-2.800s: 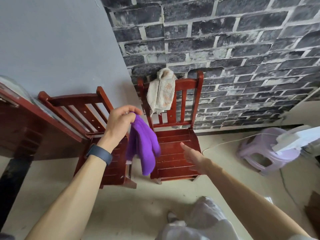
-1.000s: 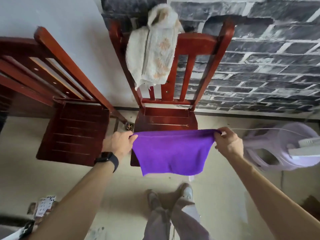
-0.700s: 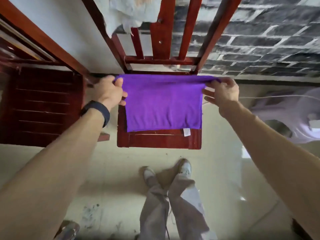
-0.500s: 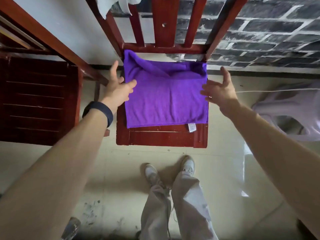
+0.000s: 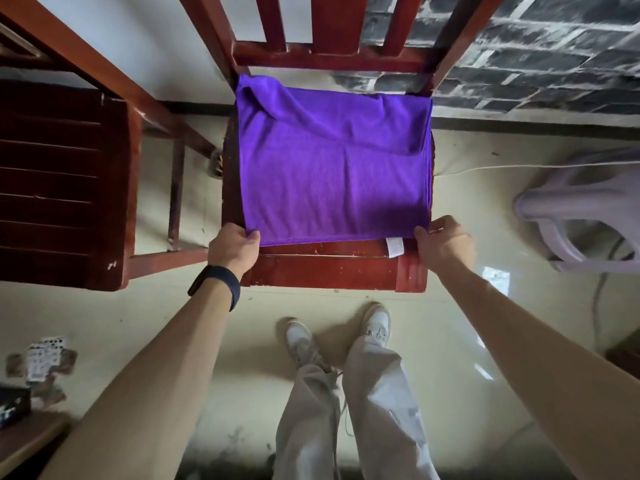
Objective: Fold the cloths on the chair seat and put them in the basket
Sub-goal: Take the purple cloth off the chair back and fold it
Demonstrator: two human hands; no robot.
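Left hand [image 5: 233, 249] and right hand [image 5: 445, 242], pinch grips on near corners of fuzzy rectangular purple cloth [image 5: 336, 168]

Your cloth [image 5: 332, 161] is a plain, vivid purple with a small white tag [image 5: 394, 245]. The chair seat [image 5: 329, 268] is glossy red-brown, and the second chair [image 5: 59, 188] is a darker brown. The wall [image 5: 536, 64] shows dark grey bricks with pale mortar lines. The stool [image 5: 554, 202] is pale lilac and your wristband [image 5: 216, 284] is black.
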